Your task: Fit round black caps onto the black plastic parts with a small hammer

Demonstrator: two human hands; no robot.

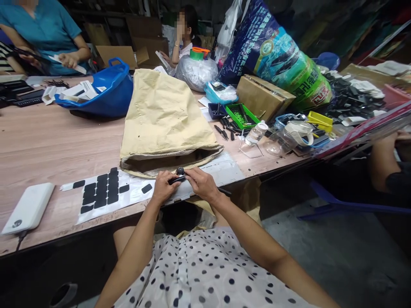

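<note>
While both forearms angle forward and inward over one polka-dot garment (199, 269), the left hand (163, 185) and right hand (201, 184) meet at the near edge of the surface (64, 141). Fingers of each curled, thumbs inward; both clamped on one slim black part (176, 180), one round black knob (180, 171) showing at its far side. Part lies just before the mouth of the kraft sack.

To the left: one white power bank (30, 207), one cable (20, 241) at its near end; one white sheet (133, 193) bearing black pads, mostly in three columns, one pad (147, 188) set apart nearest the left hand.

Beyond: one kraft sack (167, 107), flat, mouth toward the hands. Right of it, one capped bottle (257, 133), one clear jug (282, 141), one green tray (249, 125). Farther, one blue basin (112, 92) with white pieces, one cardboard box (261, 97), one printed sack (276, 47) leaning.

Farthest: one person in teal (48, 30), another person (183, 36) behind the sack.
</note>
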